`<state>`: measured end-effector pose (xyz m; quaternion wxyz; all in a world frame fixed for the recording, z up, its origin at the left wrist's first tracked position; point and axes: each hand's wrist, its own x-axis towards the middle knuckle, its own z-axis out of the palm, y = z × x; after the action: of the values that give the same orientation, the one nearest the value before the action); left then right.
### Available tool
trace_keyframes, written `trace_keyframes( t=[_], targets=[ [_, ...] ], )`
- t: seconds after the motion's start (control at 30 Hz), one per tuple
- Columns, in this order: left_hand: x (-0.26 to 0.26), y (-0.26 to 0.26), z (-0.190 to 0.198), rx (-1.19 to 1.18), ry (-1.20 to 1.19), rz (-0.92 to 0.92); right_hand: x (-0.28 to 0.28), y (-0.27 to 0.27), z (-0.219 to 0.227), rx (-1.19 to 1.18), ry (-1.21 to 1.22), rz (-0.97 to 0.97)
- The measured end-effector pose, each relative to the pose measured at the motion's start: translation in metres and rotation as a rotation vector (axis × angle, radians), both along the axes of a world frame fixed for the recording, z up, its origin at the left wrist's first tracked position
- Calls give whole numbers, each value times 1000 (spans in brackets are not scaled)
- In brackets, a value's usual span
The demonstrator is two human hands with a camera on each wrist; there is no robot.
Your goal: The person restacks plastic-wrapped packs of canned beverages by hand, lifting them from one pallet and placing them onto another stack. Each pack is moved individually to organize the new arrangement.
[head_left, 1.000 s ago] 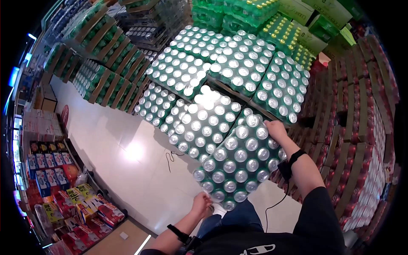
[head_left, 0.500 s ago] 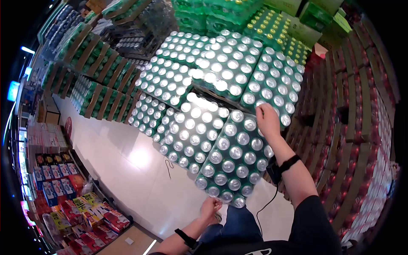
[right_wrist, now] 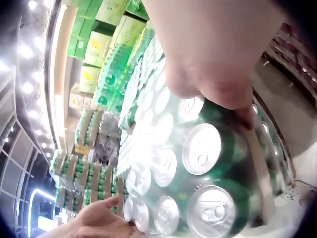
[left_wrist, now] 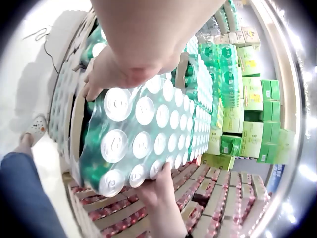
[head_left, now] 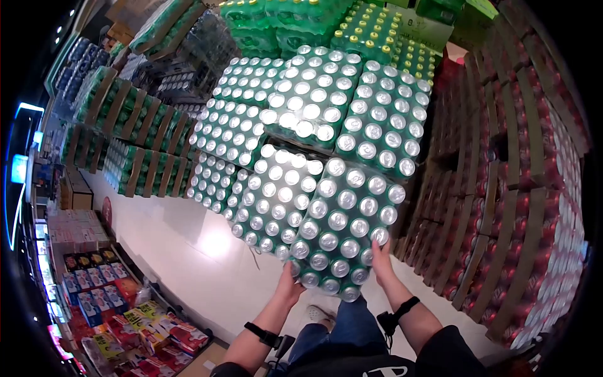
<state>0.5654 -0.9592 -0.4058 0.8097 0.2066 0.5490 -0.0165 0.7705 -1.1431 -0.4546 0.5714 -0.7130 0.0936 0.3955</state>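
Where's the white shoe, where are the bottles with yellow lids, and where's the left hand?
White shoe (head_left: 321, 315): head view, on its upper.
Bottles with yellow lids (head_left: 369, 39): head view, among the lids on top.
Left hand (head_left: 289, 286): head view, on the middle of the hand.

The pale, glossy floor (head_left: 164, 242) bears stacked packs of green cans (head_left: 274, 217) and a thin cable (left_wrist: 48, 51).

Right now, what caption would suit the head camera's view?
Left hand and right hand hold a wrapped pack of silver-topped cans by its sides, next to matching packs.
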Motion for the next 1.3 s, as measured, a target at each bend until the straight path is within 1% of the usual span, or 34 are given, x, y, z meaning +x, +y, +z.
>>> trace_keyframes(
  t=[0.07, 0.1, 0.17, 0.23, 0.27, 0.3, 0.33, 0.37, 0.4, 0.43, 0.47, 0.53, 0.57, 0.6, 0.63, 0.67, 0.7, 0.73, 0.77, 0.8, 0.83, 0.87, 0.9, 0.93, 1.0, 1.03, 1.1, 1.13, 1.17, 1.27, 1.3],
  targets=[
    [4, -5, -10, 83, -34, -49, 14, 6, 4, 32, 10, -61],
    [0, -10, -21, 62, -47, -71, 20, 5, -4, 23, 15, -81],
    [-2, -2, -12, 37, 49, -280, 29, 2, -4, -53, -16, -15],
    [-17, 12, -2, -7, 137, -456, 31, -1, -1, -140, -26, 40],
    [-24, 22, 2, 60, 127, -572, 28, -2, -11, -186, -266, 44],
    [-32, 32, 13, 127, 123, -683, 26, 7, 7, -258, -502, 43],
    [-44, 41, 28, 194, 127, -784, 21, 18, 35, -322, -736, 48],
    [-53, 51, 52, 357, 107, -831, 13, 33, 53, -272, -822, 49],
    [-73, 65, 67, 456, 56, -811, 3, 52, 70, -215, -910, 53],
    [-97, 81, 80, 553, 6, -791, -12, 74, 89, -164, -826, 110],
    [-122, 97, 90, 652, -44, -766, -29, 99, 108, -135, -847, 216],
    [-188, 132, 103, 821, 94, -758, -66, 147, 72, 78, -688, 327],
    [-229, 150, 107, 904, 180, -743, -88, 178, 76, 138, -483, 427],
    [-272, 168, 109, 922, 234, -661, -113, 213, 82, 186, -278, 534],
    [-317, 186, 108, 937, 284, -583, -140, 249, 87, 242, -187, 574],
    [-359, 209, 105, 952, 328, -510, -168, 286, 85, 283, -171, 651],
    [-399, 235, 103, 954, 317, -379, -191, 326, 90, 277, -192, 745],
    [-441, 256, 100, 943, 302, -255, -220, 362, 106, 260, -209, 836],
    [-484, 275, 99, 926, 286, -142, -252, 401, 123, 243, -115, 811],
    [-517, 305, 103, 905, 311, -44, -280, 440, 131, 235, -66, 801],
    [-545, 332, 110, 869, 335, 61, -306, 480, 140, 263, -57, 825],
    [-574, 346, 119, 810, 369, 168, -333, 513, 147, 275, -31, 855],
    [-599, 365, 131, 727, 350, 295, -360, 543, 163, 300, 43, 852],
    [-615, 396, 145, 663, 319, 405, -381, 578, 182, 339, 103, 825],
    [-643, 455, 169, 764, 354, 307, -415, 639, 208, 409, 133, 755],
    [-652, 481, 178, 813, 368, 256, -427, 665, 225, 379, 84, 780],
    [-660, 539, 197, 884, 365, 185, -438, 716, 239, 382, 84, 785],
    [-661, 568, 207, 919, 364, 151, -439, 742, 239, 382, 95, 786],
    [-661, 594, 214, 966, 382, 86, -438, 766, 229, 385, 96, 779],
    [-657, 679, 226, 1007, 375, 89, -433, 832, 208, 338, 92, 810],
    [-657, 711, 222, 998, 347, 65, -427, 856, 197, 316, 143, 828]
  ],
)
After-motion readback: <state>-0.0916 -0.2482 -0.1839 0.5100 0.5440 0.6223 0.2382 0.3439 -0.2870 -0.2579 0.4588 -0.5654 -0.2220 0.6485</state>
